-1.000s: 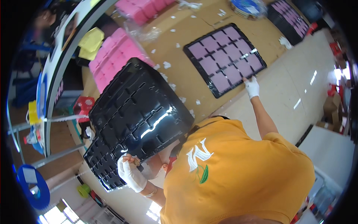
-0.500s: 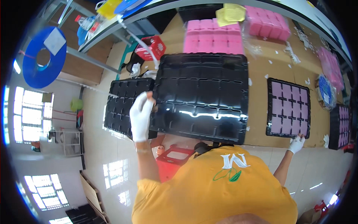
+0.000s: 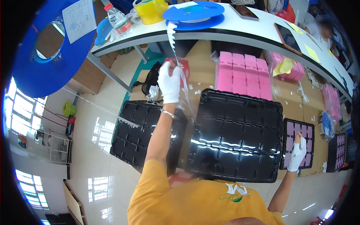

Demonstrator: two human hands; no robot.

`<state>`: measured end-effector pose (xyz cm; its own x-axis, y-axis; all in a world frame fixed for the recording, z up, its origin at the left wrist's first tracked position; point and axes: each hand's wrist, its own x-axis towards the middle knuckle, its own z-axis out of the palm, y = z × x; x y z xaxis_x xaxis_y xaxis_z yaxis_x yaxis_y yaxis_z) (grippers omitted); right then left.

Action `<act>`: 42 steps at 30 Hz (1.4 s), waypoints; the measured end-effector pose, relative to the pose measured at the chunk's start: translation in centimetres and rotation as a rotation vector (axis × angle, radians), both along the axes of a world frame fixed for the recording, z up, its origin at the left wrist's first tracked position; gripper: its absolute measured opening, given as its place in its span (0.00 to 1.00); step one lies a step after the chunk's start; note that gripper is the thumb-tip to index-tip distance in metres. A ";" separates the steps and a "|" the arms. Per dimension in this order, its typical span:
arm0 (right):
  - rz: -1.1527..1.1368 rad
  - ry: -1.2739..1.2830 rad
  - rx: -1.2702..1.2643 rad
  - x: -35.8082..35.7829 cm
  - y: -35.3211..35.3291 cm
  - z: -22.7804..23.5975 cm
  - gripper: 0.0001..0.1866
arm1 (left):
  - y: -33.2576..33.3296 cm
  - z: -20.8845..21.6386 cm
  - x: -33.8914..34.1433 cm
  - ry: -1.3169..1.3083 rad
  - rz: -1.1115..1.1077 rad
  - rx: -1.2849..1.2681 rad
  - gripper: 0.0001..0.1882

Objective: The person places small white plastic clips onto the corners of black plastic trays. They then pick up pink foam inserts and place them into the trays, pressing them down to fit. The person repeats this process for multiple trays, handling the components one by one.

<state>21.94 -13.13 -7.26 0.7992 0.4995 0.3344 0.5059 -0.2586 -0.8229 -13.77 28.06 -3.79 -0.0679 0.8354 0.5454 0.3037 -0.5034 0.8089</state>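
Observation:
My left hand, in a white glove with bare fingertips, is raised left of the large black tray. Its fingers are bent together around a thin white strip, which hangs from a blue reel on the shelf. My right hand, gloved the same way, is over a smaller black tray of pink foam pads. Its fingertips are drawn together; what they hold, if anything, is too small to make out. Between my hands is the large black compartmented tray, touched by neither.
Another black tray is at the left. Pink foam blocks are wrapped behind the large tray. The white shelf crosses above, carrying a bottle and yellow tape. A big blue reel hangs at the left.
My left hand has moved up from beside the large tray to the white strip. My right hand has left the smaller tray's near edge and is over its pads. The view has shifted.

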 end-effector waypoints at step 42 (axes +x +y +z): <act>0.596 -1.304 0.388 -7.5 34.4 19.7 0.13 | -10.9 4.3 -4.9 -0.265 -0.506 -0.500 0.10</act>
